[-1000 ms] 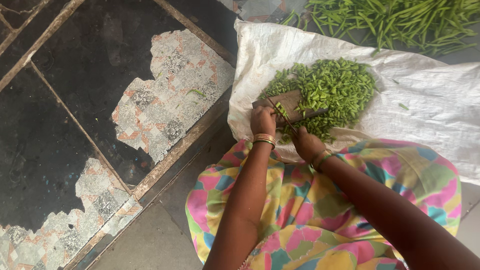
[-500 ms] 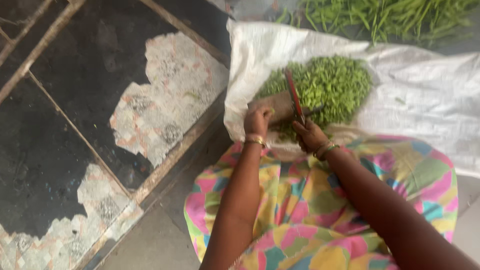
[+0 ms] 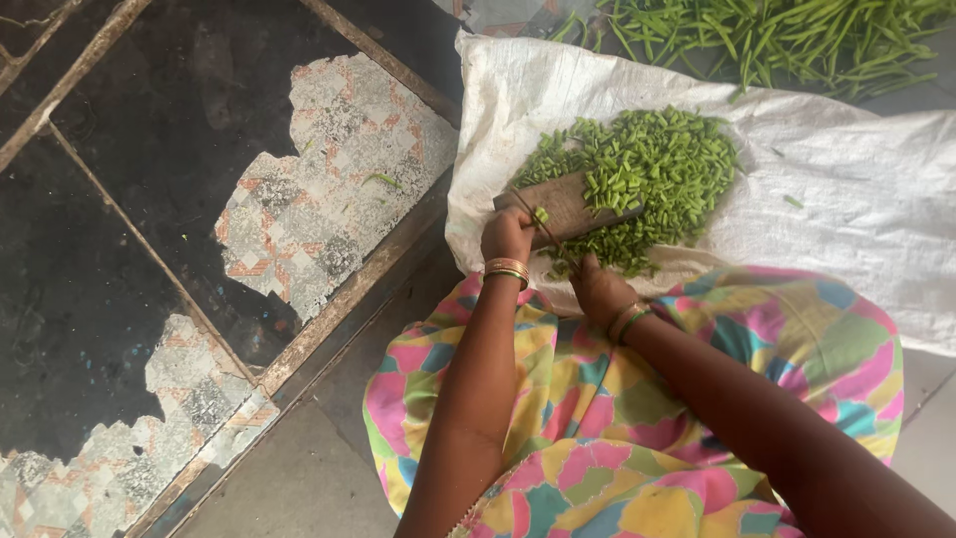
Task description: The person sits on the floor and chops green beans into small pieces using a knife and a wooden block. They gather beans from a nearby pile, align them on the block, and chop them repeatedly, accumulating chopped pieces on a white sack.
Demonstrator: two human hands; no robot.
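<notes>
Even, soft daylight is noted throughout; shadows are faint, no glare is seen, and slight blur is observed at the edges.

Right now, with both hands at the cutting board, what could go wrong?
1. The left hand sits right by the blade on the board; a slip could nick a finger.
2. The cut beans are heaped over the board's far edge, and pieces could roll off the white sack onto the floor; one already lies on the tiles.
3. The right hand is partly hidden, so its grip cannot be judged.
</notes>
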